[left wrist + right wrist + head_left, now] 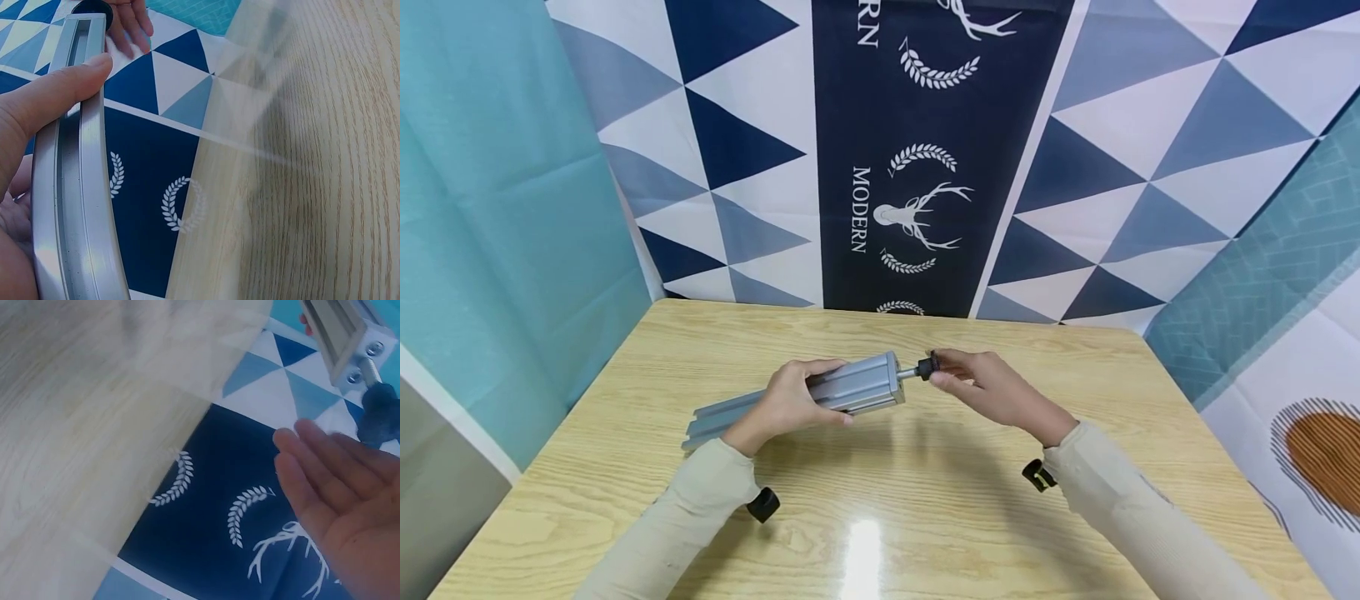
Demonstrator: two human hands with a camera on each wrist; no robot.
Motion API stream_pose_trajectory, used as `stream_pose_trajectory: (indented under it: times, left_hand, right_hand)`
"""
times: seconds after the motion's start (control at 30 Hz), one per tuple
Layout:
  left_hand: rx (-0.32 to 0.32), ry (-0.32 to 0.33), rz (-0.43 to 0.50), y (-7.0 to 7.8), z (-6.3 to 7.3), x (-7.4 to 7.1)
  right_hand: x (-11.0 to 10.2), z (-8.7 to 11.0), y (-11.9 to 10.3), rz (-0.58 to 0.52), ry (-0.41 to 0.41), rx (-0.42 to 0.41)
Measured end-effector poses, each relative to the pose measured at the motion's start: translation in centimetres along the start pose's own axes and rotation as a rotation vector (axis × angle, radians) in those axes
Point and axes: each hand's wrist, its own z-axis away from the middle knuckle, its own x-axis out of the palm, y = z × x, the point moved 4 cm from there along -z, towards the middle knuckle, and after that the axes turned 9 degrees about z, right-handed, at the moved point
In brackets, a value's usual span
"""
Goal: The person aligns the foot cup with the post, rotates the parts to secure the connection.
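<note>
A long silver aluminium profile [861, 379] slants over the table, its slotted side filling the left of the left wrist view. My left hand [790, 402] grips it near the middle, and the thumb [81, 78] lies across the slot. From its right end face sticks a threaded rod [908, 373] carrying a black levelling foot [928, 367]. My right hand [988, 385] pinches that foot at its rim between thumb and fingertips. In the right wrist view the other fingers [325, 469] extend loosely below the foot [379, 415]; the thumb is hidden there. Two screw heads show beside the rod.
Under the hands is a light wood-grain table [880, 517]. Behind it hangs a patterned cloth [917, 167] with triangles and deer heads, and a teal curtain [497, 208] borders the left side. Each wrist wears a small black camera mount [764, 504].
</note>
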Motion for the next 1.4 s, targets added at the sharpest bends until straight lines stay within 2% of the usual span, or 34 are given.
stream_pose_trajectory:
  times: [0.1,0.3,0.43,0.57,0.77,0.93,1.03,1.17,1.27,1.4]
  left_hand:
    - [0.0,0.003,-0.01,0.0,0.0,0.0]
    - [-0.012,0.011,0.004,0.0,0.0,-0.1]
    - [-0.005,0.003,0.01,-0.1,0.0,-0.1]
    - [0.0,0.002,0.004,-0.1,0.0,0.0]
    - [-0.007,0.005,0.009,-0.1,0.0,0.1]
    - [-0.008,-0.009,0.017,-0.1,-0.1,0.2]
    - [-0.004,-0.012,0.019,-0.1,-0.1,0.2]
    - [-0.004,-0.011,0.027,0.0,-0.1,0.1]
    - [-0.006,-0.008,0.027,0.0,-0.1,0.0]
    - [-0.002,-0.001,0.023,0.0,-0.1,-0.1]
  right_hand:
    - [-0.3,0.4,-0.3,0.016,0.005,-0.073]
    - [-0.9,0.9,-1.1,0.128,0.134,-0.263]
    - [-1.0,0.9,-1.2,0.189,0.176,-0.33]
    - [-0.9,0.7,-1.0,0.179,0.144,-0.3]
    - [-0.5,0.3,-0.6,0.063,0.028,-0.134]
    - [-0.3,0.0,-0.3,0.041,-0.002,0.002]
    - [-0.3,-0.1,-0.2,0.046,-0.006,0.043]
    - [-0.3,0.0,-0.2,0.045,-0.003,0.046]
    - [-0.4,0.1,-0.3,0.041,0.012,0.011]
    - [-0.6,0.3,-0.7,0.088,0.072,-0.116]
